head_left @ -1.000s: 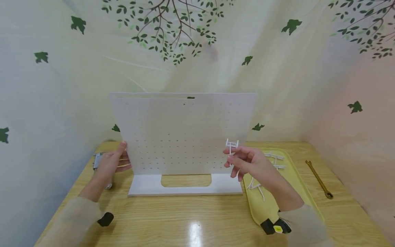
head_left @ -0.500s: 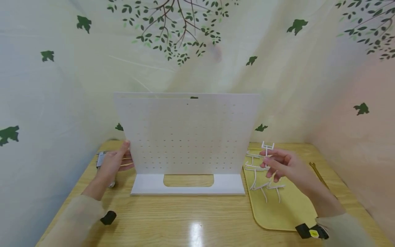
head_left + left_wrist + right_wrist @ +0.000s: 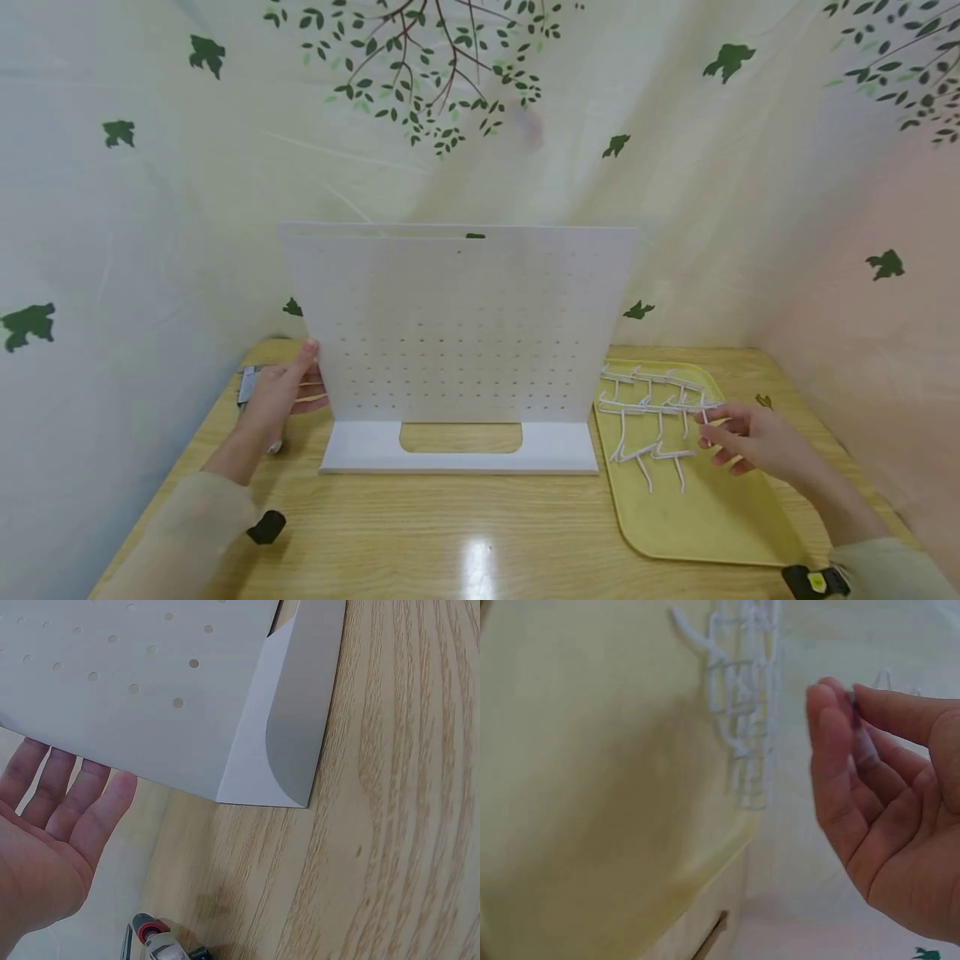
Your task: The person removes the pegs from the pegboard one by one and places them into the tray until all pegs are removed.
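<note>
A white pegboard (image 3: 450,325) stands upright on its flat base (image 3: 457,462) on the wooden table. My left hand (image 3: 273,396) is at the board's left edge; in the left wrist view its fairly straight fingers (image 3: 94,802) meet that edge, some tips hidden behind it. Over the right part of the yellow tray (image 3: 720,517), my right hand (image 3: 761,442) pinches a white pegboard hook between thumb and fingertips. Two white prongs of the hook (image 3: 885,680) show behind the thumb in the right wrist view. Several more white hooks (image 3: 645,454) lie on the tray.
A brass-coloured wrench lies right of the tray, mostly hidden by my right hand, with one end (image 3: 763,401) showing. A grey tool (image 3: 249,383) lies behind my left hand. A leaf-print curtain (image 3: 465,183) hangs behind the table.
My right hand has moved right and down with the hook, from in front of the board to the tray's right side. My left hand has stayed at the board's edge.
</note>
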Action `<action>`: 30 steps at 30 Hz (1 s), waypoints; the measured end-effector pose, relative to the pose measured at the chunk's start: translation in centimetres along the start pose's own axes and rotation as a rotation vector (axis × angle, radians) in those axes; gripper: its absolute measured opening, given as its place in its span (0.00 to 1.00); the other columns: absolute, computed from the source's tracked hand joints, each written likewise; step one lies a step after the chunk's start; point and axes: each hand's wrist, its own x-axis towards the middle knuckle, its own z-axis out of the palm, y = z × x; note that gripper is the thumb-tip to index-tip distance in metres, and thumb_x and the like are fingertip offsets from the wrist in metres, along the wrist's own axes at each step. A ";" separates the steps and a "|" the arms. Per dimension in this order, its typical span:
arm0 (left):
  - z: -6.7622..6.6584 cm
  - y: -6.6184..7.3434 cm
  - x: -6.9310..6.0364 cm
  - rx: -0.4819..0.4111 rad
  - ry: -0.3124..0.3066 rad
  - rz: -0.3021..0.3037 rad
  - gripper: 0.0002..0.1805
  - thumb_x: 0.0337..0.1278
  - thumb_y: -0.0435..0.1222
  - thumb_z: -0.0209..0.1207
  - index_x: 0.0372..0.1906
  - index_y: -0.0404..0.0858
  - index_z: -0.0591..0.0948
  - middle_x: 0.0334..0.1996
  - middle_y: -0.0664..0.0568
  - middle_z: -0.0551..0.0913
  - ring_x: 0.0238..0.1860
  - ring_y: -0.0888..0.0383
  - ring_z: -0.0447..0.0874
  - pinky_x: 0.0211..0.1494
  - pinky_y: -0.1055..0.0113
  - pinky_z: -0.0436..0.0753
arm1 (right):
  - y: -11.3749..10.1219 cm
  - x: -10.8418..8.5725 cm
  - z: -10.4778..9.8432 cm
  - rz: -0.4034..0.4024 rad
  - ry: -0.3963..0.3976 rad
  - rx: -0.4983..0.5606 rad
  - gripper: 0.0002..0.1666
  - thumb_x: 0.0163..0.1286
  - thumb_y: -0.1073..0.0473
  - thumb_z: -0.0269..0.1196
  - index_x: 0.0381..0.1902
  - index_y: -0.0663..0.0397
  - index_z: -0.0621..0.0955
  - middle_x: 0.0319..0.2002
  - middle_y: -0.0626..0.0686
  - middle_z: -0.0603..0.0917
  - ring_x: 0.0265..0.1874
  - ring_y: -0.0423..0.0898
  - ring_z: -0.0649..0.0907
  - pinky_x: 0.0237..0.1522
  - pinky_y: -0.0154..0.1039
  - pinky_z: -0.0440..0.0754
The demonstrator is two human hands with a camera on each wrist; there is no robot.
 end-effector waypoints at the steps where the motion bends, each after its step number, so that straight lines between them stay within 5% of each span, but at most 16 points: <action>1: 0.0 0.1 0.0 -0.007 -0.001 0.000 0.50 0.66 0.69 0.47 0.60 0.21 0.77 0.52 0.38 0.84 0.43 0.60 0.88 0.48 0.58 0.88 | 0.6 0.1 -0.1 0.014 -0.025 -0.002 0.25 0.79 0.59 0.59 0.60 0.78 0.72 0.39 0.61 0.86 0.30 0.52 0.87 0.27 0.45 0.89; 10: 0.0 0.0 0.0 -0.012 -0.005 0.004 0.48 0.70 0.66 0.46 0.59 0.21 0.77 0.52 0.39 0.84 0.46 0.56 0.88 0.50 0.56 0.87 | 4.1 -0.1 -0.4 0.114 -0.103 0.046 0.19 0.77 0.64 0.58 0.53 0.82 0.73 0.35 0.55 0.86 0.27 0.44 0.84 0.25 0.39 0.86; 30: 0.1 0.2 -0.2 0.017 -0.001 0.014 0.48 0.69 0.67 0.45 0.59 0.22 0.77 0.55 0.35 0.81 0.47 0.55 0.87 0.49 0.58 0.88 | 5.8 -0.5 -0.2 0.183 -0.230 0.166 0.16 0.80 0.59 0.56 0.49 0.72 0.73 0.30 0.50 0.82 0.26 0.40 0.81 0.26 0.35 0.85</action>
